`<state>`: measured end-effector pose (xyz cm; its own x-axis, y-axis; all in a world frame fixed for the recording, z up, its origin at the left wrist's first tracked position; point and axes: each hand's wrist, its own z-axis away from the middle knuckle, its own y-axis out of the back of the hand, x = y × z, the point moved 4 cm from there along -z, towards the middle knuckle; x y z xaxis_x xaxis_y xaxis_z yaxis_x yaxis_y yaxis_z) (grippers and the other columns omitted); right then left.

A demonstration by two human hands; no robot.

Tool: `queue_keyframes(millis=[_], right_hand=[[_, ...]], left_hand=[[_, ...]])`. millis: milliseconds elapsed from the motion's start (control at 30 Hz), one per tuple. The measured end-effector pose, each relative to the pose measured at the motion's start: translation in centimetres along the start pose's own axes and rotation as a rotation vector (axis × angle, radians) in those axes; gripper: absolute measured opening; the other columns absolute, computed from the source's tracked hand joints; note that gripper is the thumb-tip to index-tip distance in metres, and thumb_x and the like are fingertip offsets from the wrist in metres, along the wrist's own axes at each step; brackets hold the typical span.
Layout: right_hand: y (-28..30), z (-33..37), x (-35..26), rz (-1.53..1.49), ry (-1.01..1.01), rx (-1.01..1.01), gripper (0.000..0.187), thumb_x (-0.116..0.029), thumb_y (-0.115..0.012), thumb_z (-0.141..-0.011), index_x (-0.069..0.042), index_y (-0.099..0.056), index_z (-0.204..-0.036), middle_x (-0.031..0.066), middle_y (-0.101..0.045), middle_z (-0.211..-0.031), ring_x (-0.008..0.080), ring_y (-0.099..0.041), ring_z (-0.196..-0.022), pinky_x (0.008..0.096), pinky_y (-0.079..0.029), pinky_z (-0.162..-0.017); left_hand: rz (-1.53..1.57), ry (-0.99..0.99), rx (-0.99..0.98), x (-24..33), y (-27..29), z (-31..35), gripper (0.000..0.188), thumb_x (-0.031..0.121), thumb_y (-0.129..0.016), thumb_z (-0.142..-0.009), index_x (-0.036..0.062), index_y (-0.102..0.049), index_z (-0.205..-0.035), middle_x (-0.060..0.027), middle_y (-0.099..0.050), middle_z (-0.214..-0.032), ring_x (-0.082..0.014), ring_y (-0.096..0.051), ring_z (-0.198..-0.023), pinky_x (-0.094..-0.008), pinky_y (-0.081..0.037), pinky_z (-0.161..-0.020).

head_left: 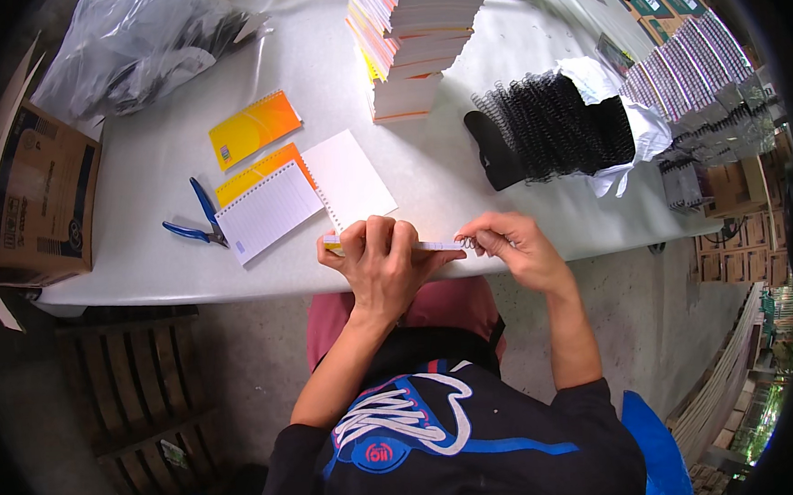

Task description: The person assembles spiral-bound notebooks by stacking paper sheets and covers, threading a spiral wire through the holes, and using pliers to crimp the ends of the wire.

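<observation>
At the table's near edge, my left hand point(378, 265) is closed around a small notepad point(438, 246) seen nearly edge-on, its fingers over the top. My right hand point(526, 250) pinches a dark wire spiral coil point(471, 242) at the pad's right end. How far the coil runs through the holes is hidden. Just beyond my left hand lie a white punched sheet point(352, 179) and a lined sheet stack point(269, 213), which partly covers a yellow-orange cover point(260, 173). Farther off is another yellow-orange notebook cover point(255, 129). Blue-handled pliers point(200, 220) rest left of the lined sheets.
A tall stack of paper pads point(421, 51) stands at the far middle. Black spiral coils point(553, 129) are heaped at right, near stacked spiral-bound notebooks point(687, 71). On the left are a cardboard box point(44, 192) and a clear plastic bag point(144, 50).
</observation>
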<state>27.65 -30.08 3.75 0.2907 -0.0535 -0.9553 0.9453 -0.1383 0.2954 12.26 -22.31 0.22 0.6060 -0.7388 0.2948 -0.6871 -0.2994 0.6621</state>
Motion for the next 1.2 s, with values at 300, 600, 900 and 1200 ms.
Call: queue_keyframes(millis=[300, 600, 900, 1200], right_hand=[[-0.3, -0.5, -1.4, 0.27, 0.147, -0.002, 0.018, 0.004, -0.053, -0.085, -0.003, -0.065, -0.097, 0.0077, -0.055, -0.065, 0.0154, -0.047, -0.055, 0.0279, -0.041, -0.054], [0.0, 1.1, -2.2, 0.284, -0.083, 0.012, 0.021, -0.007, -0.063, -0.084, -0.005, -0.062, -0.105, 0.0081, -0.06, -0.073, 0.0168, -0.053, -0.057, 0.0298, -0.043, -0.057], [0.0, 0.3, -1.4, 0.101, -0.241, -0.074, 0.019, -0.014, -0.066, -0.085, -0.002, -0.064, -0.1, 0.0043, -0.058, -0.075, 0.0093, -0.054, -0.067, 0.0237, -0.044, -0.058], [-1.6, -0.1, -2.5, 0.62, 0.34, 0.196, 0.018, -0.007, -0.072, -0.075, -0.003, -0.065, -0.091, 0.0094, -0.06, -0.081, 0.0233, -0.059, -0.069, 0.0322, -0.046, -0.063]], left_hand=[[-0.005, -0.009, 0.011, 0.0, 0.3, 0.3, 0.05, 0.064, -0.069, -0.062, 0.0178, -0.051, -0.069, 0.0022, -0.047, -0.085, -0.0205, -0.042, -0.092, -0.047, -0.023, -0.079], [0.021, -0.011, -0.09, 0.1, 0.7, -0.4, 0.055, 0.061, -0.078, -0.054, 0.018, -0.056, -0.08, 0.0011, -0.049, -0.092, -0.0224, -0.042, -0.097, -0.043, -0.024, -0.08], [0.11, -0.084, -0.123, -0.8, 1.4, -0.6, 0.044, 0.052, -0.077, -0.063, 0.0171, -0.058, -0.082, -0.0007, -0.048, -0.09, -0.022, -0.042, -0.095, -0.0418, -0.027, -0.082], [0.154, -0.004, -0.134, -0.5, 1.4, -1.1, 0.039, 0.048, -0.075, -0.065, 0.0169, -0.056, -0.078, -0.0017, -0.048, -0.089, -0.0216, -0.043, -0.096, -0.0425, -0.026, -0.085]])
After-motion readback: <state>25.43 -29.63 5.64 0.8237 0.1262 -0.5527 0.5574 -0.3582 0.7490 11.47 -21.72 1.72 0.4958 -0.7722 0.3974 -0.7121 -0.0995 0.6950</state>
